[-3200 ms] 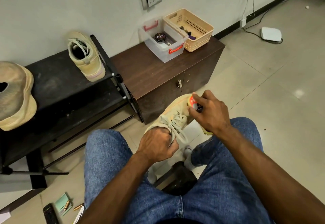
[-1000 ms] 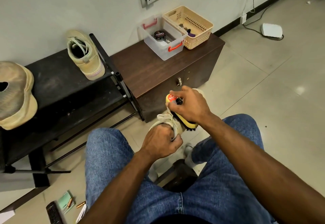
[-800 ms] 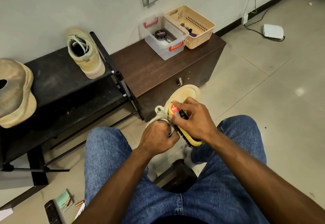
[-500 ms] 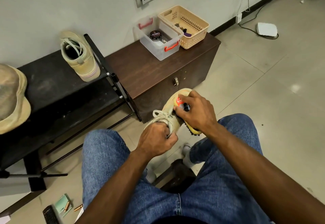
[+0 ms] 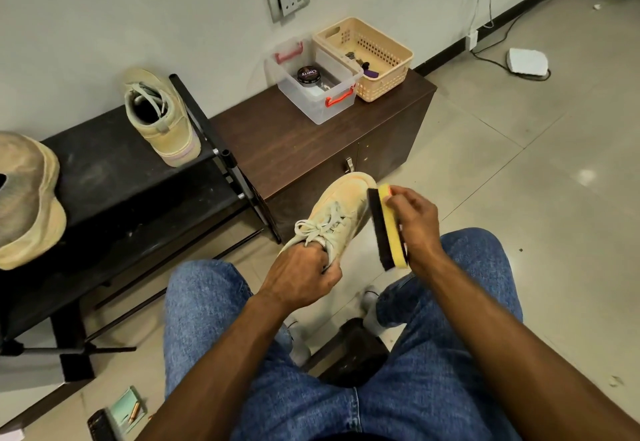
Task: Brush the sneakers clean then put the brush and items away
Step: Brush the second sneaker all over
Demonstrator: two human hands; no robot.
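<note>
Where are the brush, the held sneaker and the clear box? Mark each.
brush [image 5: 390,229], head view, on its yellow back.
held sneaker [image 5: 341,205], head view, on its toe upper.
clear box [image 5: 313,103], head view, on its front wall.

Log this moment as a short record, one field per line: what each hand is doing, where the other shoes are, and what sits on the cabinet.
left hand: grips the held sneaker at its opening, by the laces
right hand: holds the brush, bristles turned toward the sneaker's side
brush contact: at the sneaker's side; cannot tell if touching
other shoes: second sneaker and a worn shoe on the black rack
cabinet: clear bin holding a polish tin, beside a beige basket
</note>
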